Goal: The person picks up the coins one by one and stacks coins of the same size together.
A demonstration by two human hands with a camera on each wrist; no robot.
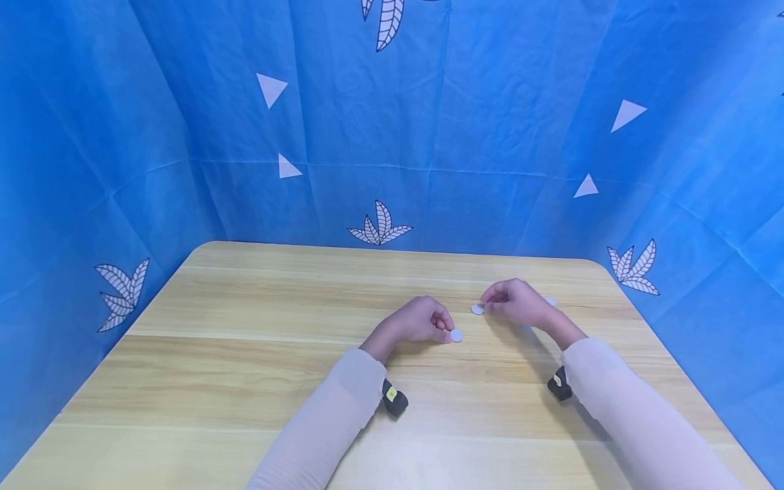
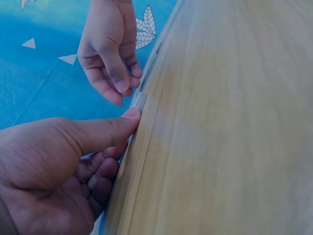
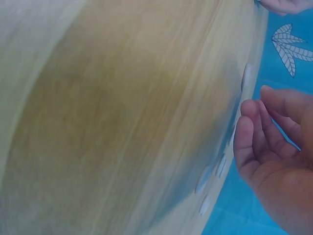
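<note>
In the head view my left hand (image 1: 418, 320) pinches a small white round disc (image 1: 456, 335) at the middle right of the wooden table. The left wrist view has the thumb on the near edge of this disc (image 2: 140, 101); the index fingertip is hidden behind. My right hand (image 1: 517, 303) hovers low over the table, farther back and to the right, fingers loosely bent. Another white disc (image 1: 476, 309) lies just left of its fingertips. Nothing shows between the right fingers (image 3: 243, 128) in the right wrist view, where a disc (image 3: 247, 77) lies beyond them.
More white discs (image 3: 203, 179) lie on the table (image 3: 98, 122) below the right hand; one disc (image 1: 552, 301) peeks out behind that hand in the head view. A blue curtain (image 1: 429, 136) with leaf and triangle prints hangs around the table's back and sides.
</note>
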